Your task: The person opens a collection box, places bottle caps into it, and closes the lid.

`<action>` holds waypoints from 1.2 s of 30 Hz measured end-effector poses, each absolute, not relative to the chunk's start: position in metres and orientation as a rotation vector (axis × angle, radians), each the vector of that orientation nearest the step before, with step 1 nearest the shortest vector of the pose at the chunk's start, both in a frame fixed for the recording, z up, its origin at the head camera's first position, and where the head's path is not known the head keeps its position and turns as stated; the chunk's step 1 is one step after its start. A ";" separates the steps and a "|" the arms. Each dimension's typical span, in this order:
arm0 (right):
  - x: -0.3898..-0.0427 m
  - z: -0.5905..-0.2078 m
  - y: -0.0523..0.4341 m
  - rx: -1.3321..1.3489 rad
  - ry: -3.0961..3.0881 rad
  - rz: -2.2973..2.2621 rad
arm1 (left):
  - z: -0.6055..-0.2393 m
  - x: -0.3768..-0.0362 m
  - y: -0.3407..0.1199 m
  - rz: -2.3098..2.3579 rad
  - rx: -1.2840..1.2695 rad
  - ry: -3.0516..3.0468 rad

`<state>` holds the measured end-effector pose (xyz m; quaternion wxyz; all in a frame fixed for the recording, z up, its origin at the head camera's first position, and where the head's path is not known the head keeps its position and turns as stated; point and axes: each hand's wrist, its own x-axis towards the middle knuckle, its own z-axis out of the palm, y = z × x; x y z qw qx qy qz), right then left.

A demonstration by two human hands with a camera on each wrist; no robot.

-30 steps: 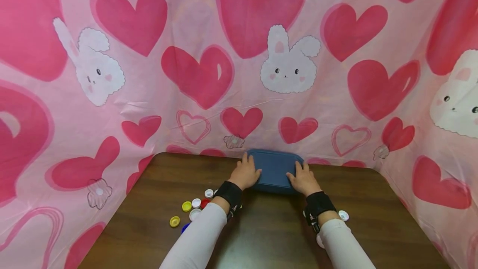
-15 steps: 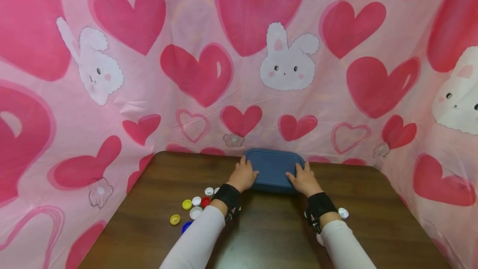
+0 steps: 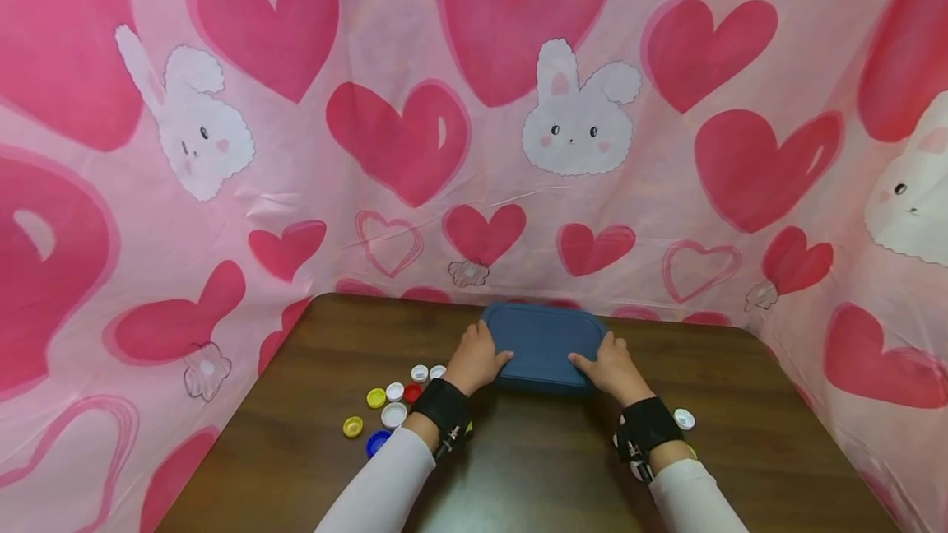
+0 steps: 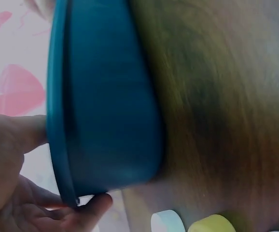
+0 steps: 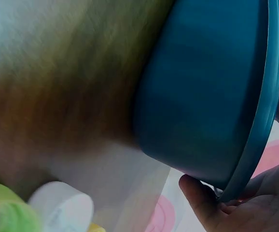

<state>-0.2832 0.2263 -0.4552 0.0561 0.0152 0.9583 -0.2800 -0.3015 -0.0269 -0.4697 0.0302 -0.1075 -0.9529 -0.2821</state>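
Observation:
A blue plastic box (image 3: 545, 345) with rounded corners and a projecting rim sits at the back of the table, between both hands. My left hand (image 3: 477, 359) grips its left end, the thumb on top and the fingers curled under the rim. At the right end, my right hand (image 3: 613, 368) holds the rim the same way. The left wrist view shows the box's tapered side (image 4: 110, 96) and a fingertip beneath the rim. In the right wrist view the side wall (image 5: 202, 92) is close to the table; whether its base touches the wood cannot be told.
Several bottle caps lie left of the left forearm, including a red cap (image 3: 412, 393), a yellow cap (image 3: 352, 427) and a blue cap (image 3: 378, 443). A white cap (image 3: 685, 419) lies beside the right wrist. A pink heart-printed curtain (image 3: 400, 146) hangs behind the brown table (image 3: 533, 467).
The box has shifted slightly towards me, away from the curtain. Fingers that lay over its top edges now wrap around the ends and under the rim.

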 end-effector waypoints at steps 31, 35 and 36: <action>-0.191 -0.457 0.214 0.051 2.951 -0.711 | -0.472 -0.205 -0.055 -0.976 -0.299 -2.966; -0.181 -0.457 0.212 0.073 2.947 -0.694 | -0.471 -0.196 -0.057 -0.980 -0.312 -2.964; -0.179 -0.457 0.211 0.076 2.946 -0.692 | -0.471 -0.194 -0.058 -0.984 -0.310 -2.971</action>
